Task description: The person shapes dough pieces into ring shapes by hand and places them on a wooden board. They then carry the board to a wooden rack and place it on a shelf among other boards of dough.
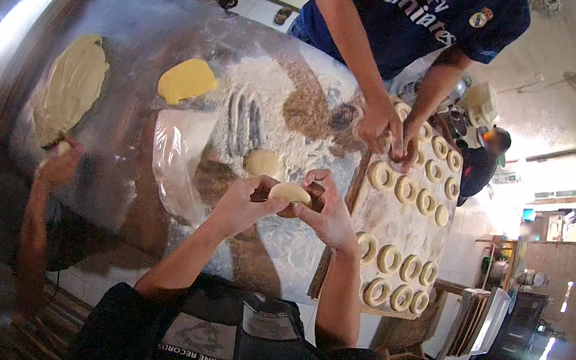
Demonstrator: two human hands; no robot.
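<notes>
Above the near side of the floured table, both my hands grip one pale piece of dough [291,194], tilted up between them. My left hand [250,200] has its thumb and fingers on the dough's left end. On the right end, my right hand [327,206] pinches it the same way. Whether the piece has a hole cannot be seen from here. Just beyond my left hand a round dough ball [262,162] lies in loose flour [261,90]. To my right, a wooden board [403,223] carries rows of dough rings [389,260].
Across the table, a person in a dark blue shirt [432,20] works with both hands over the board's far end. At left another person's hand [60,163] touches a flat dough sheet [77,85]. A yellow slab [187,81] and a clear plastic sheet [176,156] lie between.
</notes>
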